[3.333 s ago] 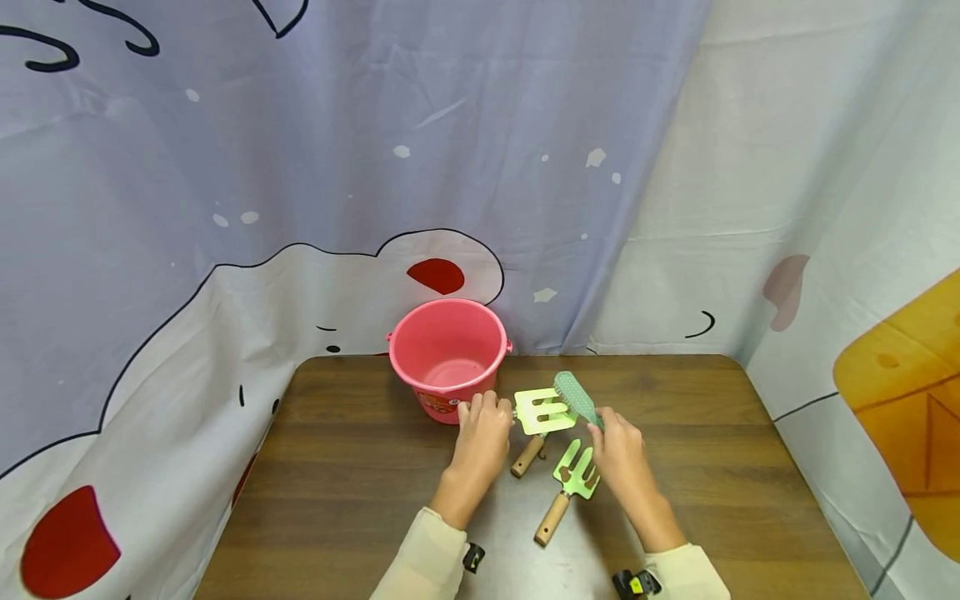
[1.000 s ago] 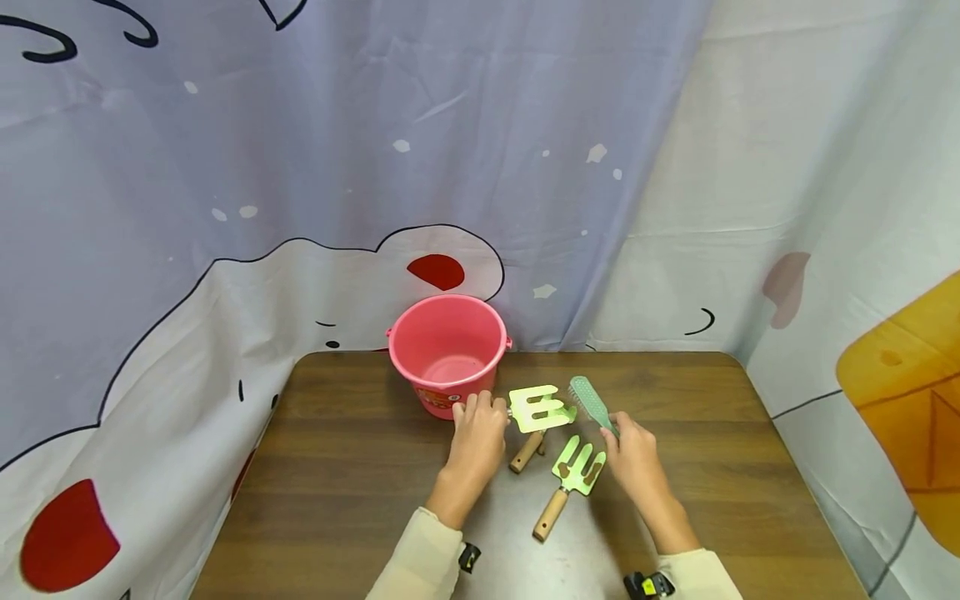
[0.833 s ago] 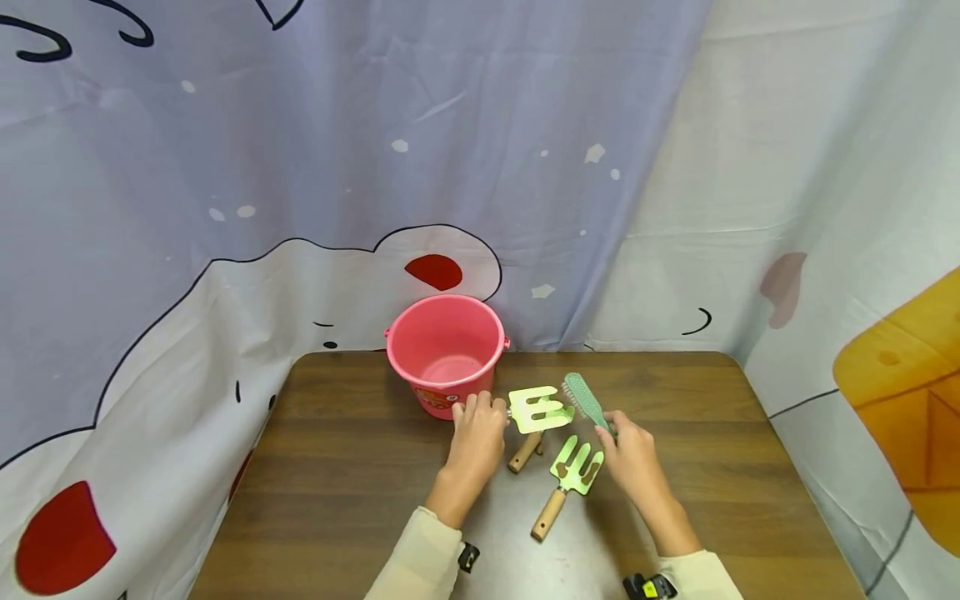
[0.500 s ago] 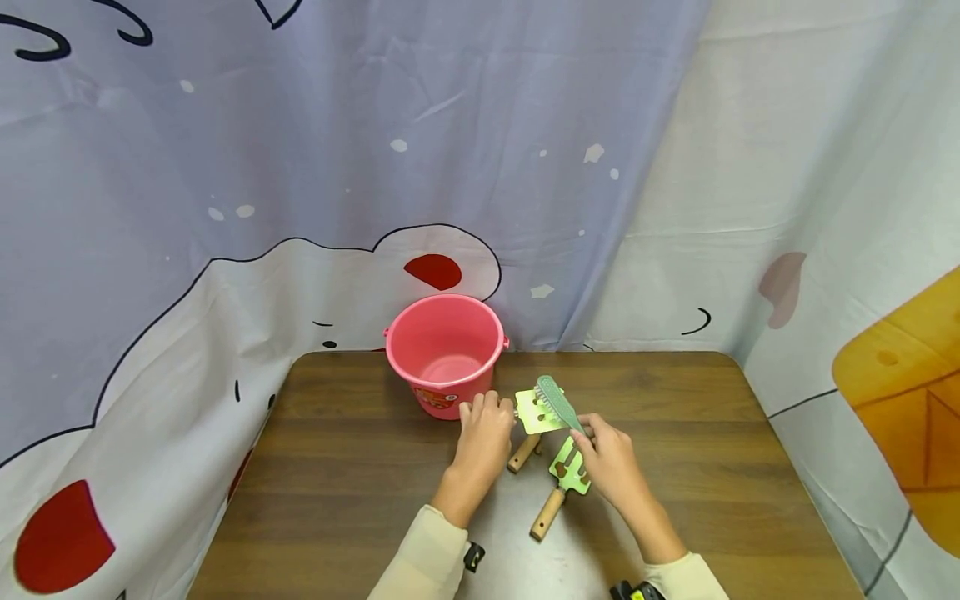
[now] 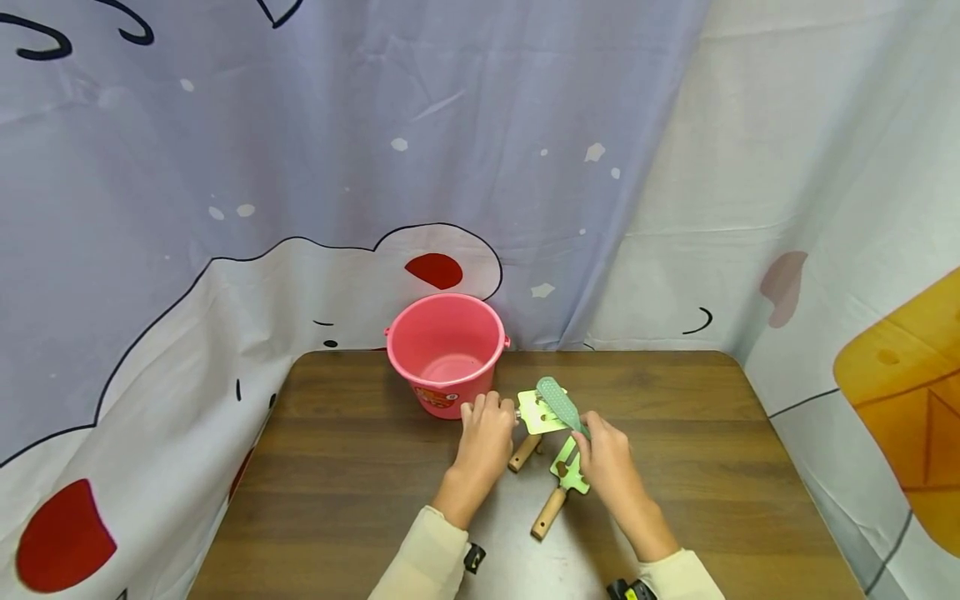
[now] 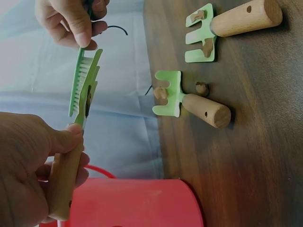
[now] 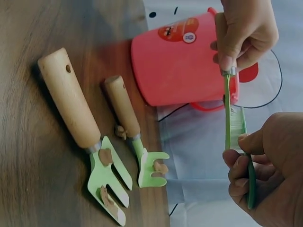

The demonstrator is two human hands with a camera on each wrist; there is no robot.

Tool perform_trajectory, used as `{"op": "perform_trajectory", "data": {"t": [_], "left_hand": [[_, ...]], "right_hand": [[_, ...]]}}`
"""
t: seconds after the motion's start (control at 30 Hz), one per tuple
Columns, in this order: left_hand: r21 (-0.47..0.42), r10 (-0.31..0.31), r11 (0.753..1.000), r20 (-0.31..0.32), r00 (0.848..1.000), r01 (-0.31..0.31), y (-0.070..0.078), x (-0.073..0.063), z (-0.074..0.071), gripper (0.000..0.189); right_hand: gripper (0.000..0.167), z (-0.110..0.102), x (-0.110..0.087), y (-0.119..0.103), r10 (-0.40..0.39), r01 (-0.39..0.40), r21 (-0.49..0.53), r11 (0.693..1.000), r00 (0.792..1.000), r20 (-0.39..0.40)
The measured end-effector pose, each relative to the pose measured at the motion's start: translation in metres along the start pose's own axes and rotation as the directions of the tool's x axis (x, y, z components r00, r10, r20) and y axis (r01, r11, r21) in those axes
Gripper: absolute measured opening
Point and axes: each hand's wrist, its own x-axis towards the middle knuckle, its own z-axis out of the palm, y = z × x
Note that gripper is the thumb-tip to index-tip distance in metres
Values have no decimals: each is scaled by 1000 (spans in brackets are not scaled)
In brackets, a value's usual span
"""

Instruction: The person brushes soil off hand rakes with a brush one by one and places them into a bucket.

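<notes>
My left hand (image 5: 486,440) grips the wooden handle (image 6: 65,182) of a small garden fork, its light-green head (image 5: 534,412) held up over the table. In my right hand (image 5: 609,462) is a green brush (image 5: 557,400), pinched by its handle. The white bristles (image 6: 83,78) lie against the fork's face in the left wrist view, and the brush back hides part of the tines in the head view. A brown smear (image 6: 88,100) shows on the fork's other face. Below on the table lie a second garden fork (image 7: 106,177) and a small hand rake (image 7: 150,165), both with brown clumps on their green heads.
A pink bucket (image 5: 420,367) stands at the back of the wooden table (image 5: 345,500), just beyond my left hand. A loose brown clump (image 6: 202,88) lies beside the rake's handle. A printed curtain (image 5: 300,167) hangs behind the table.
The brush, off to the right of the held fork a second ago, has moved left onto its head. The left hand shifts only slightly; the tools on the table stay put.
</notes>
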Motion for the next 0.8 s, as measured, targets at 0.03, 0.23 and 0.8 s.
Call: {"op": "perform_trajectory", "data": {"t": [0.03,0.23,0.8], "left_hand": [[2,1,1000,3,1000,-1,0,-1,0,18],[-1,8,1000,-5,1000,-8,-2,-2,2,20],[-19,10,1000,18,1000,-9,-4,-6,1,15]], "right_hand": [[20,0,0,1,8,-8,0,1000,1000,8],[20,-2,-1,10,16,-16,-12,1000,1000,7],[19,-4,-4,23,80,-80,-46,996,997,-4]]}}
